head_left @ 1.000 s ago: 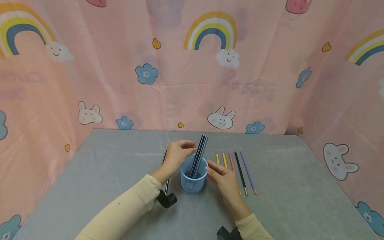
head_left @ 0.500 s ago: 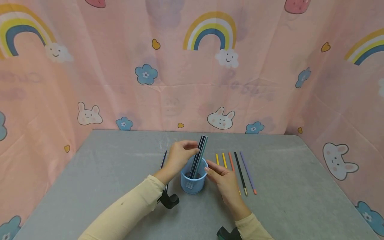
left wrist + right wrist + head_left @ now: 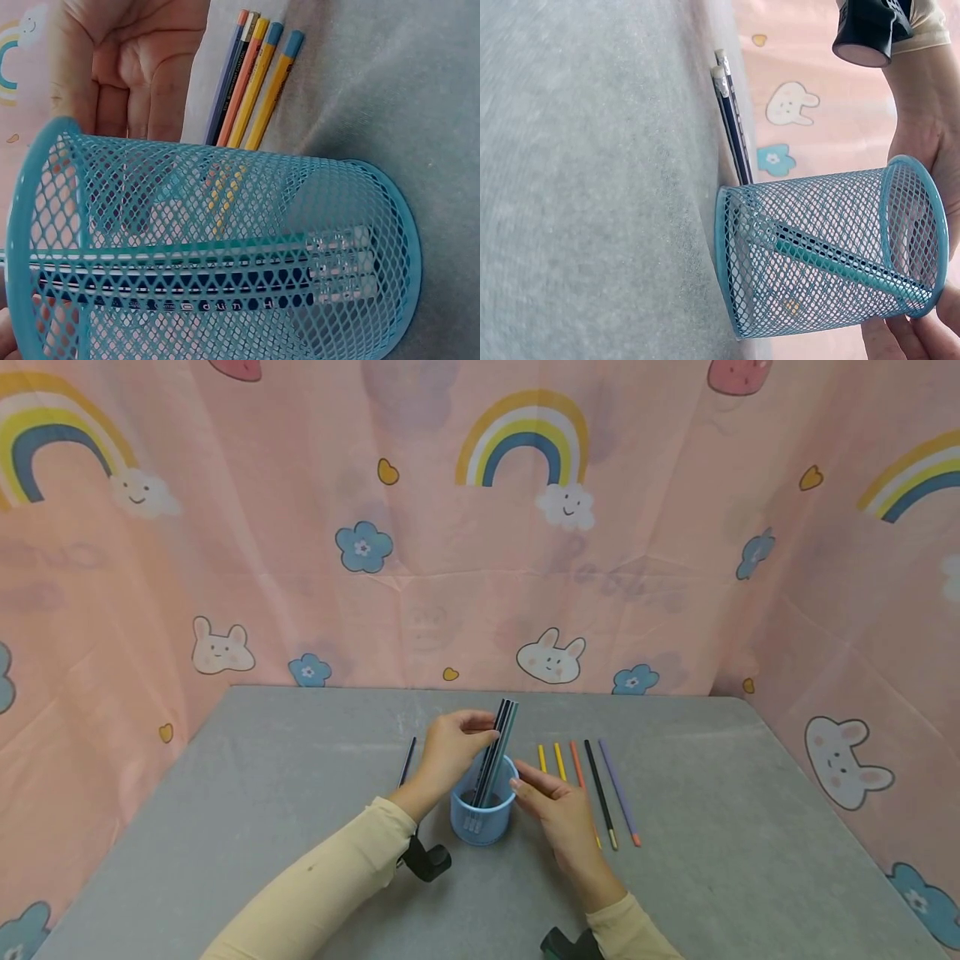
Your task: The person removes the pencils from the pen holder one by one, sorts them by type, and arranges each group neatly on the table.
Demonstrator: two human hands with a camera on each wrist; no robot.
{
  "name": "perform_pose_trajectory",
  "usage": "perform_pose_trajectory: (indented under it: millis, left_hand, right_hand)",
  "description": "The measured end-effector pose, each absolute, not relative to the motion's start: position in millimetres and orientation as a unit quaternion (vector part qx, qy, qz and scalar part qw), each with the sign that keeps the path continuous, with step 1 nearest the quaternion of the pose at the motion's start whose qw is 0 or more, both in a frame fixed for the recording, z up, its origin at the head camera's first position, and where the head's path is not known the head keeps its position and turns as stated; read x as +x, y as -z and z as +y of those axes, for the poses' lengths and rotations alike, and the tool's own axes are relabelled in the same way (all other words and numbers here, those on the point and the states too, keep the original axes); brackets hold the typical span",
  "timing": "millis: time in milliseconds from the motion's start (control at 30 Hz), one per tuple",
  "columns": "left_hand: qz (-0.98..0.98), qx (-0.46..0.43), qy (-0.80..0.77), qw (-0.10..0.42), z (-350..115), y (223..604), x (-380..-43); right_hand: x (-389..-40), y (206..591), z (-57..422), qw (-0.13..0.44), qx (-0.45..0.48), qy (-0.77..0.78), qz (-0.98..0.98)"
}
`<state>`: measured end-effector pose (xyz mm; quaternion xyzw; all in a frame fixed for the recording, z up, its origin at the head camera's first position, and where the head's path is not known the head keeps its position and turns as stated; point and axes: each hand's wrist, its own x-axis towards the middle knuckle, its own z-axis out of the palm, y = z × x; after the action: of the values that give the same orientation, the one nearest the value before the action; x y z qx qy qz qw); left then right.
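Note:
A light blue mesh pencil cup [image 3: 480, 828] stands upright on the grey table. Three pencils [image 3: 492, 764], dark ones and a teal one, lean inside it, their eraser ends [image 3: 341, 264] at the bottom. My left hand [image 3: 446, 750] reaches over from the left, with thumb and fingertips pinching the pencils near their upper ends. On the other side, my right hand [image 3: 564, 818] grips the cup by its rim; in the left wrist view the thumb of that right hand [image 3: 142, 64] meets the rim and its fingers show through the mesh.
Several coloured pencils [image 3: 606, 793], yellow, orange, black and purple, lie in a row to the right of the cup. Two dark pencils [image 3: 407, 760] lie left of it, partly behind the left forearm. A pink printed cloth [image 3: 420, 610] hangs around the table.
My left hand has shifted slightly right, and its fingertips have come up to the pencils in the cup. The right hand and the cup have stayed in place.

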<state>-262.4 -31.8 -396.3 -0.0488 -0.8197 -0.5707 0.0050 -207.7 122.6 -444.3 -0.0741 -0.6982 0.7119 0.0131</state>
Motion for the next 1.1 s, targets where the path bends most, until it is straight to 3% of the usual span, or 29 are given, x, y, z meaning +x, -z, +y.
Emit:
perform_pose_trajectory:
  millis: [467,1100]
  left_hand:
    - [-0.817,-0.036,0.576,0.016,-33.6,392.2,-265.4]
    - [-0.763,-0.039,0.641,0.071,-50.2,354.5,-262.2]
  right_hand:
    - [-207.9,444.3,121.8,0.016,-0.078,-0.707,-0.703]
    - [-207.6,442.1,120.7,0.017,-0.082,-0.700,-0.709]
